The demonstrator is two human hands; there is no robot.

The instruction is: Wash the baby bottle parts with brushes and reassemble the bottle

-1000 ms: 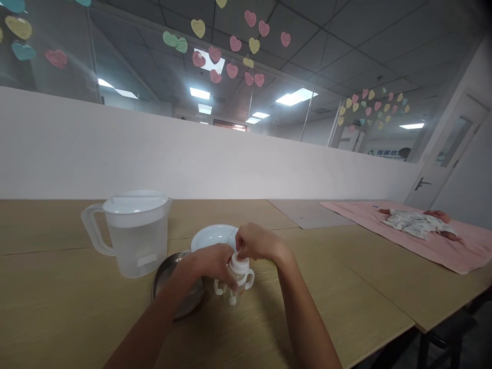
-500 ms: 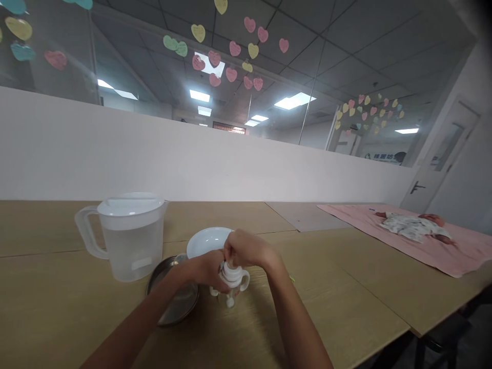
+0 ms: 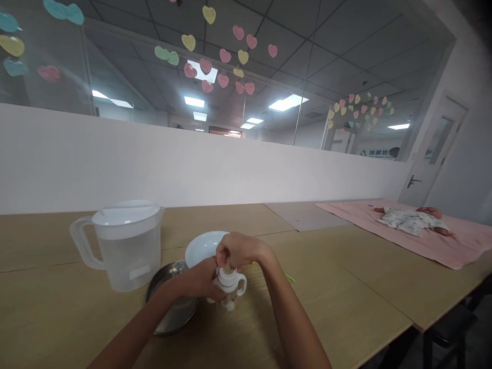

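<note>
Little changed: left hand (image 3: 203,278) still grips bottle (image 3: 229,288), right hand (image 3: 239,250) still pinching its top (image 3: 228,277), apparently unfinished.

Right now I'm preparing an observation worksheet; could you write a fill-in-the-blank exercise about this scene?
The right hand is at the top of the bottle, while the ____ hand grips its side.
The pitcher has a loop-shaped ____ on its left side in this view.
The cloth on the right is coloured ____.

Missing words: left; handle; pink.
</note>
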